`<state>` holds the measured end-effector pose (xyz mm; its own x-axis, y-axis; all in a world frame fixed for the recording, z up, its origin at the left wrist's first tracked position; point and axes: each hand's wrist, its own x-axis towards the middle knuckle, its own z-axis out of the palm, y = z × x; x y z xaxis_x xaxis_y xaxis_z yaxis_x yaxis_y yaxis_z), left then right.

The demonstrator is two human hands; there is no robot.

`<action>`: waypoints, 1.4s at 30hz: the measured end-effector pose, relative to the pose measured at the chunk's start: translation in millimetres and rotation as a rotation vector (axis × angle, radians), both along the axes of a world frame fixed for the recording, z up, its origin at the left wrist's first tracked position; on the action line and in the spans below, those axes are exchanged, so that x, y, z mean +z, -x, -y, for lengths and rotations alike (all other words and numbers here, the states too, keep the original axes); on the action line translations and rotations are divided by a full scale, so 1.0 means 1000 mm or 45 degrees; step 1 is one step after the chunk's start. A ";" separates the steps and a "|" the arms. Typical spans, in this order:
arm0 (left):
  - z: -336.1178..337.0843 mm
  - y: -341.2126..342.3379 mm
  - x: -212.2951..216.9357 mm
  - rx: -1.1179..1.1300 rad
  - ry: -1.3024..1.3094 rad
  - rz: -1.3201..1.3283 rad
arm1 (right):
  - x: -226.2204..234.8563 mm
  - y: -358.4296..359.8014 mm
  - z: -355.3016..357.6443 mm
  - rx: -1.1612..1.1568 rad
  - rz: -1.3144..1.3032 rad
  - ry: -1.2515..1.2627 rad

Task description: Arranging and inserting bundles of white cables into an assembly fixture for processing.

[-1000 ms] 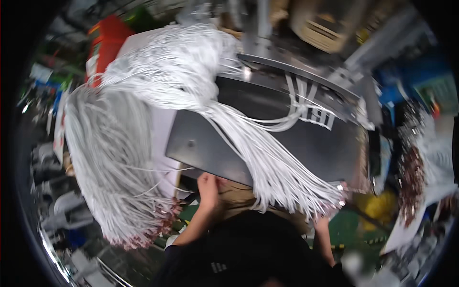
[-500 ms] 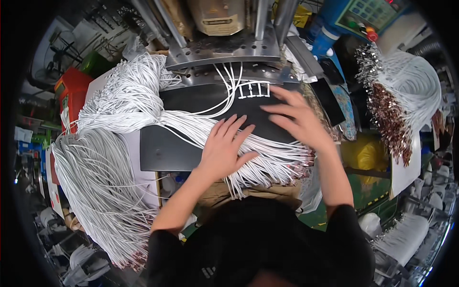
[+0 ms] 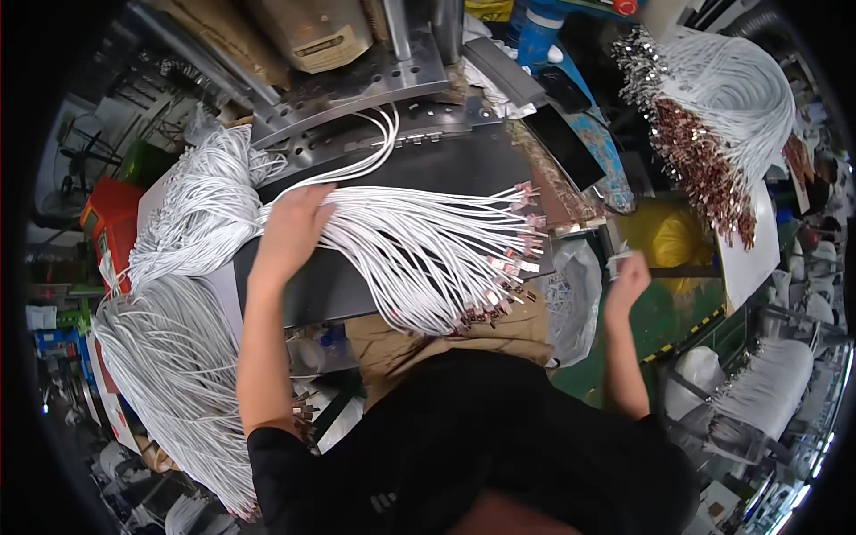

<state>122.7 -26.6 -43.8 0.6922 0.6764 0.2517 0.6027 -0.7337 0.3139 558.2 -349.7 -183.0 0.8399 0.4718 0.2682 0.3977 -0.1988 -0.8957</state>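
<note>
The right hand (image 3: pixel 630 278) was blurred, and the whitish bit (image 3: pixel 617 259) at its fingers was too small to tell. The left hand (image 3: pixel 297 223) hid part of the cables (image 3: pixel 419 236). The upper edge cut off the press (image 3: pixel 357 92).

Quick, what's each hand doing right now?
Left hand: laid over the white cables; can't tell whether its grip is closed.
Right hand: closed, holding a small white piece.

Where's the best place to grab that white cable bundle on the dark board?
Probably from above, around the narrow part by the left hand: there the white cable bundle is gathered close, whereas toward the right it fans out into separate strands.
</note>
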 end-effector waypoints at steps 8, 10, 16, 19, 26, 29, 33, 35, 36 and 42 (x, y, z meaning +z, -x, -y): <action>-0.023 0.045 0.030 0.486 0.519 0.272 | -0.165 0.061 0.106 0.271 0.016 1.014; -0.018 0.043 0.031 0.429 0.596 0.313 | -0.104 0.053 0.058 0.061 -0.273 0.497; 0.061 -0.075 0.055 -0.156 0.647 -0.164 | 0.122 0.083 -0.101 0.748 -0.049 -0.145; 0.061 -0.094 0.063 -0.200 0.749 0.184 | 0.163 0.155 -0.161 1.157 0.641 -0.057; 0.011 -0.003 0.022 0.052 0.869 0.458 | 0.233 0.131 -0.221 1.084 1.120 0.161; 0.019 -0.017 0.015 0.136 0.836 0.217 | 0.187 0.136 -0.237 1.186 1.398 0.442; 0.023 -0.032 0.001 0.253 0.636 0.539 | 0.119 0.160 -0.253 1.309 0.968 0.214; 0.020 -0.031 0.000 0.286 0.559 0.777 | 0.120 0.166 -0.247 1.480 0.591 0.586; 0.019 -0.030 0.003 0.247 0.351 0.749 | 0.127 0.160 -0.248 1.482 0.585 0.587; 0.026 -0.027 -0.013 0.128 0.033 0.228 | 0.202 0.127 -0.239 1.019 1.097 0.437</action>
